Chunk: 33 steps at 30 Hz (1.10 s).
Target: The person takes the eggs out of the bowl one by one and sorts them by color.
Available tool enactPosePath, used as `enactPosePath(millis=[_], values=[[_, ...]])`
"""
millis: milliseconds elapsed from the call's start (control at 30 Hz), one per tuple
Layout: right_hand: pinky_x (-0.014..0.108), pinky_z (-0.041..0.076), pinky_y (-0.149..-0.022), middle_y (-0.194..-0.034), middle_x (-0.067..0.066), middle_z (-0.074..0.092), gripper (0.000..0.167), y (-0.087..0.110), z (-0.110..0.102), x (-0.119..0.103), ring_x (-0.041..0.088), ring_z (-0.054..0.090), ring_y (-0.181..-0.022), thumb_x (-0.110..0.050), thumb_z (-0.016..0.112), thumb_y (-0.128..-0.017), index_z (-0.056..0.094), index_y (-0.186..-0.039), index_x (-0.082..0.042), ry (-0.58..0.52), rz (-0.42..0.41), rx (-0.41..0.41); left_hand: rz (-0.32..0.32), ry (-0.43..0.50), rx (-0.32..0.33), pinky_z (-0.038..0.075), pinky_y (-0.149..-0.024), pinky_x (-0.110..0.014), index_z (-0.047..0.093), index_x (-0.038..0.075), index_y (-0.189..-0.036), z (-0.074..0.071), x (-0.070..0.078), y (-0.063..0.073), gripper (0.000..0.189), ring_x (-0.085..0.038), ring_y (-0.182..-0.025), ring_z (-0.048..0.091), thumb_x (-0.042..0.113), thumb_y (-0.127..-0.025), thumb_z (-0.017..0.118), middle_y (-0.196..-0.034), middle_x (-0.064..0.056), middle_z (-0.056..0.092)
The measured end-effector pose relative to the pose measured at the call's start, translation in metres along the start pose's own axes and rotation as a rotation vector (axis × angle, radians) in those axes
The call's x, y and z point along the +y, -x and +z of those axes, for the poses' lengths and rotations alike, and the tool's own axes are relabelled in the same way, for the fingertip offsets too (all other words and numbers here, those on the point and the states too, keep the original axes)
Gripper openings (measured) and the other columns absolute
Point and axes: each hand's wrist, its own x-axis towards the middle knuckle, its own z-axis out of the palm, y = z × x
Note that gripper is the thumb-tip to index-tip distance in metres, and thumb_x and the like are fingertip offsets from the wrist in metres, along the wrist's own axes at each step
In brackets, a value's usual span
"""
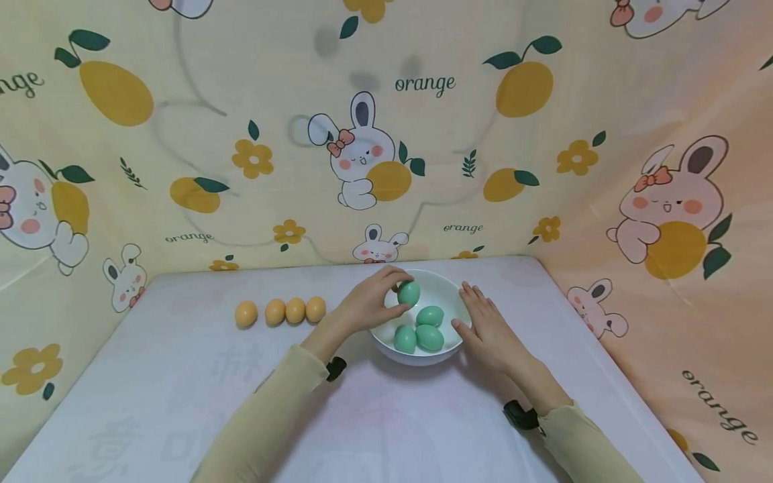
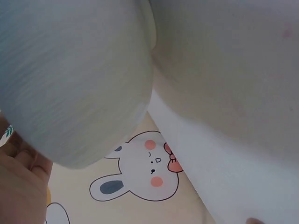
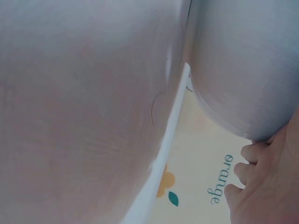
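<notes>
Tabletop (image 1: 181,402): pale, with a printed backdrop behind. White bowl (image 1: 449,295) stands at centre. Three green eggs (image 1: 418,330) lie inside it, near side. Right hand (image 1: 492,329) rests flat against the bowl's right rim, fingers straight and together. Left hand (image 1: 368,302) pinches a fourth green egg (image 1: 409,293) above the bowl's left rim, apparently clear of the others. Four orange eggs (image 1: 280,312) sit in a row left of the bowl.

Bright, even light; blurry wrist views
</notes>
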Motion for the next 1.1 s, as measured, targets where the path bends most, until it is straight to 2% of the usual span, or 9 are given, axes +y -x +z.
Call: enactPosePath(millis=[200,367,533,733,867,1100], values=[[0.059,0.010,-0.127,-0.173,0.015,0.011,0.077,-0.001,0.001,0.000,0.039,0.008,-0.159,-0.049,0.042,-0.110,0.019,-0.164,0.001,0.000,0.005,0.001,0.001,0.043,0.082,0.056,-0.097,-0.033,0.060,0.006,-0.138,-0.006,0.002,0.009,0.051,-0.019,-0.110,0.064,0.018,-0.092,0.081,-0.138,-0.006,0.056],[0.058,0.009,-0.127,-0.173,0.015,0.011,0.077,0.000,0.001,-0.001,0.039,0.007,-0.159,-0.048,0.042,-0.110,0.019,-0.164,0.001,-0.005,0.004,0.003,0.011,0.075,0.125,0.056,-0.098,-0.038,0.060,0.004,-0.136,-0.011,0.001,0.018,0.051,-0.021,-0.109,0.064,0.015,-0.092,0.082,-0.139,-0.008,0.055],[0.059,0.009,-0.127,-0.173,0.016,0.011,0.077,0.000,0.001,-0.001,0.040,0.007,-0.159,-0.048,0.041,-0.110,0.018,-0.164,0.002,-0.003,0.002,0.002,0.009,0.086,0.163,0.057,-0.096,-0.037,0.060,0.003,-0.135,-0.018,0.001,0.028,0.051,-0.020,-0.108,0.064,0.014,-0.090,0.082,-0.139,-0.009,0.056],[0.059,0.010,-0.127,-0.173,0.017,0.012,0.077,0.000,0.000,0.000,0.041,0.008,-0.159,-0.047,0.042,-0.110,0.018,-0.164,0.002,-0.002,0.001,0.006,0.006,0.086,0.183,0.056,-0.097,-0.037,0.060,0.003,-0.135,-0.026,-0.003,0.041,0.051,-0.021,-0.108,0.063,0.013,-0.090,0.082,-0.139,-0.008,0.056],[0.060,0.010,-0.127,-0.173,0.017,0.012,0.076,0.001,0.000,0.000,0.041,0.007,-0.159,-0.047,0.042,-0.110,0.018,-0.164,0.002,-0.004,0.002,0.006,-0.010,0.062,0.189,0.055,-0.097,-0.033,0.060,0.004,-0.136,-0.032,-0.007,0.052,0.052,-0.020,-0.107,0.063,0.013,-0.090,0.083,-0.139,-0.007,0.056],[0.059,0.009,-0.127,-0.173,0.016,0.011,0.077,0.000,0.000,0.000,0.040,0.007,-0.159,-0.048,0.042,-0.110,0.018,-0.164,0.002,-0.003,0.004,-0.003,-0.035,0.022,0.190,0.057,-0.095,-0.034,0.061,0.003,-0.134,-0.042,-0.016,0.072,0.052,-0.020,-0.106,0.064,0.013,-0.088,0.084,-0.135,-0.008,0.058]])
